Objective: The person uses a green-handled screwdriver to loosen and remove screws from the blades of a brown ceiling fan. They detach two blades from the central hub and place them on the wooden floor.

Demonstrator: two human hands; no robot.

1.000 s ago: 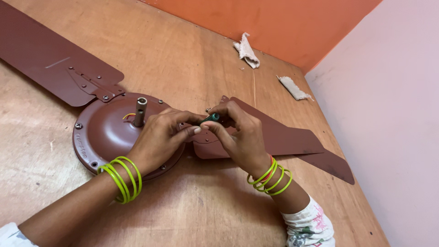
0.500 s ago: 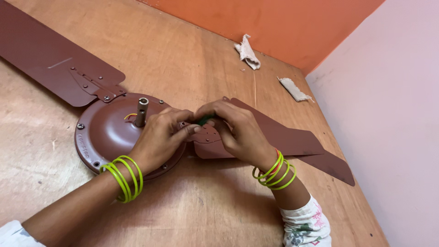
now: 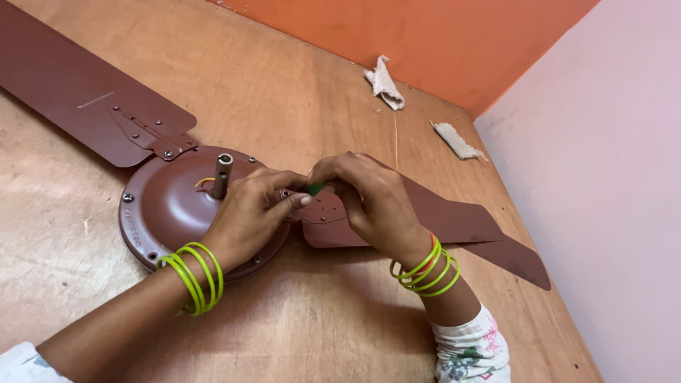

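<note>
Gripping a small green-handled tool (image 3: 314, 189), right hand (image 3: 372, 202) curls over the blade bracket (image 3: 323, 209) where it meets the brown fan motor housing (image 3: 167, 206), mid-board on the plywood surface (image 3: 284, 99). Left hand (image 3: 248, 216) pinches the bracket edge, steadying. Risk, as judged: tool tip is hidden under fingers, so a slip could skid off the screw, or let the blade (image 3: 447, 213) shift out of line.

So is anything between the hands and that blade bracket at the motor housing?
Nothing visible. The left hand rests on the motor housing beside the blade bracket, and the right hand grips a green-handled tool right over it.
</note>
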